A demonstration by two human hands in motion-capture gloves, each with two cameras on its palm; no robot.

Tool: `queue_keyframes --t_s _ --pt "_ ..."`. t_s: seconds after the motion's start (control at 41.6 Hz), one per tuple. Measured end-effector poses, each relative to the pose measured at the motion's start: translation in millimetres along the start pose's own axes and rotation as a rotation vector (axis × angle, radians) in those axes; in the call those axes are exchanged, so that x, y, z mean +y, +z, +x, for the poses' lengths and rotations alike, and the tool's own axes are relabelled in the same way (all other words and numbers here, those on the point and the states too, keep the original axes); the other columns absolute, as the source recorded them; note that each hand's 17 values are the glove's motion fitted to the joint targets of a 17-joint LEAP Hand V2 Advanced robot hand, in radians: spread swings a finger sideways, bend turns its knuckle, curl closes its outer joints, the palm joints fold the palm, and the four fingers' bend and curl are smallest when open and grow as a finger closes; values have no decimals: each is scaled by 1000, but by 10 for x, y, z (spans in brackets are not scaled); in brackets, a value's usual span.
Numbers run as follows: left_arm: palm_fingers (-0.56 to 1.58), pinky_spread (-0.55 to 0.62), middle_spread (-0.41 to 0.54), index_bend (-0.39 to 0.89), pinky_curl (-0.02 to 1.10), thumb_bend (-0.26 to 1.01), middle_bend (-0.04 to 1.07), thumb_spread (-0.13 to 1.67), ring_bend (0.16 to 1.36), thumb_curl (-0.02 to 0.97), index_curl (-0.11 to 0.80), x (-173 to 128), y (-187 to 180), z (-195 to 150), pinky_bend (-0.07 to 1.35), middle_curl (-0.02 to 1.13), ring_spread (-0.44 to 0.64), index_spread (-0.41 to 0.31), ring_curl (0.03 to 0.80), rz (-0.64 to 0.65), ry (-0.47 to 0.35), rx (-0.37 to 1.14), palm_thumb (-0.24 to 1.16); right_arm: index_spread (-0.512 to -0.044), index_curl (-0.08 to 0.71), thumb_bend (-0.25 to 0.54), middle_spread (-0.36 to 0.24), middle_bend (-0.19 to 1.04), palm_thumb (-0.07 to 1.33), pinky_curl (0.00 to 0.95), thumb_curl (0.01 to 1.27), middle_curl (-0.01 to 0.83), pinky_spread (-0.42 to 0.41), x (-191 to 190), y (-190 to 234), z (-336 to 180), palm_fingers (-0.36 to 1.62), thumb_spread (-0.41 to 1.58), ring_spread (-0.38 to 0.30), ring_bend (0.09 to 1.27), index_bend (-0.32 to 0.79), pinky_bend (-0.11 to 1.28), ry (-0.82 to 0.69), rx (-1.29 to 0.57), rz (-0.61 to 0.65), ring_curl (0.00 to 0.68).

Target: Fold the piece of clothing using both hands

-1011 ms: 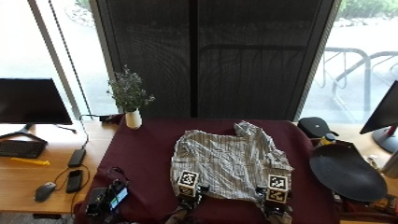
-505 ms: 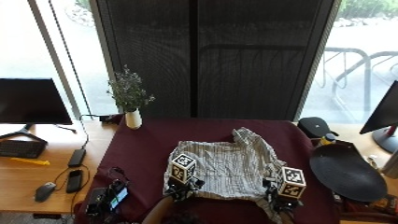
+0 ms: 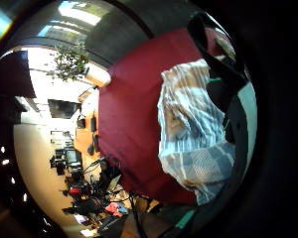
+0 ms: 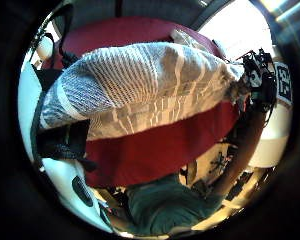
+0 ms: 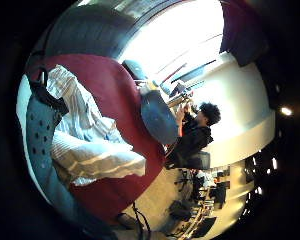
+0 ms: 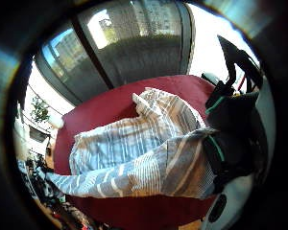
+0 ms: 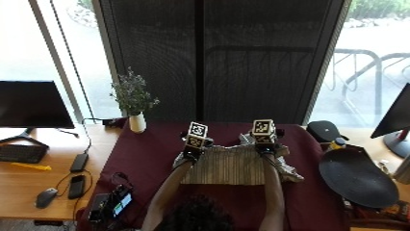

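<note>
Tabletop [image 7: 147, 159]: dark red; it carries the shirt
Shirt [image 7: 234, 166]: striped, lying in the middle of the tabletop; its near edge is pulled over to the far side, so one fold looks almost made; more folds are still to do, I think
Left hand [image 7: 192, 147]: grip curled on the left corner of the shirt
Right hand [image 7: 266, 144]: grip curled on the right corner
Vase [image 7: 137, 122]: white, with a plant, well apart
</note>
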State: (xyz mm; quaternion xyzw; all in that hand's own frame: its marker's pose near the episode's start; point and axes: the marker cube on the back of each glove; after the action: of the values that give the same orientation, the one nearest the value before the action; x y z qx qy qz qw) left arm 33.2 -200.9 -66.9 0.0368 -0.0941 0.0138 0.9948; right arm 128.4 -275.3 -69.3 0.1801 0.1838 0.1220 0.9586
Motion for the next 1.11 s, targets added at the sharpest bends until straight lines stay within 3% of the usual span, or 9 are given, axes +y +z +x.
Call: queue_keyframes --t_s 0.144,0.361,0.457,0.578,0.65,0.698,0.915,1.011,1.107 --pt "1223 -149 -357 194 327 -12 532 1195 720 355 435 -426 483 -156 131 524 -386 -311 432 -8 -136 -22 714 -303 395 -9 -237 427 1043 368 376 469 -304 60 59 -187 1314 1021 -267 657 174 477 -12 50 -200 433" --pt "1228 -141 -360 182 321 -10 558 1217 753 342 452 -596 863 -235 151 530 -377 -315 446 -82 -184 49 717 -305 404 -15 -239 423 1042 367 368 472 -306 -239 216 -340 1322 1023 -263 679 173 465 35 14 -84 443" --pt "1221 -141 -358 185 318 -11 567 1223 764 338 458 -569 857 -325 149 532 -376 -312 449 -49 -247 20 720 -305 405 -14 -242 426 1047 373 370 475 -307 -398 67 -181 1299 1029 -263 659 162 479 101 -126 106 438" --pt "800 -41 -293 74 358 -22 459 1199 676 336 416 -571 726 -370 226 527 -304 -228 447 155 -264 7 697 -311 388 -30 -224 331 989 379 383 452 -240 16 194 132 1096 1018 -252 566 131 507 135 -266 -92 417" --pt "734 -1 -262 110 368 -19 396 1191 651 337 410 -727 561 -434 234 515 -265 -209 440 467 -262 -37 696 -305 380 -26 -206 298 974 376 395 445 -203 283 376 497 1062 1021 -241 536 124 492 202 -264 -217 409" --pt "708 23 -252 130 365 -14 363 1180 612 340 405 -715 594 -379 228 495 -244 -199 418 509 -240 -36 706 -301 370 -33 -190 274 947 374 396 439 -167 484 502 727 1018 1040 -221 520 108 481 274 -263 -335 406" --pt "715 97 -220 174 360 -21 291 1159 513 346 409 -293 1146 111 184 458 -164 -190 377 130 -116 -41 715 -293 283 -49 -109 160 782 413 372 415 3 1299 1228 1243 662 1177 -117 537 -22 602 584 -668 -590 427" --pt "627 153 -189 231 353 -43 235 1168 443 332 436 -132 1355 172 159 448 -77 -189 366 2 -154 42 644 -338 200 -80 -15 136 623 439 333 394 48 1458 1074 1146 431 1216 -70 605 -96 717 506 -947 -465 446" --pt "558 224 -149 275 339 -59 192 1168 396 316 458 -107 1578 38 146 449 12 -186 352 -66 -220 104 546 -392 116 -49 57 84 560 454 315 349 61 1505 1120 1048 298 1230 -46 750 -97 841 485 -926 -410 471"
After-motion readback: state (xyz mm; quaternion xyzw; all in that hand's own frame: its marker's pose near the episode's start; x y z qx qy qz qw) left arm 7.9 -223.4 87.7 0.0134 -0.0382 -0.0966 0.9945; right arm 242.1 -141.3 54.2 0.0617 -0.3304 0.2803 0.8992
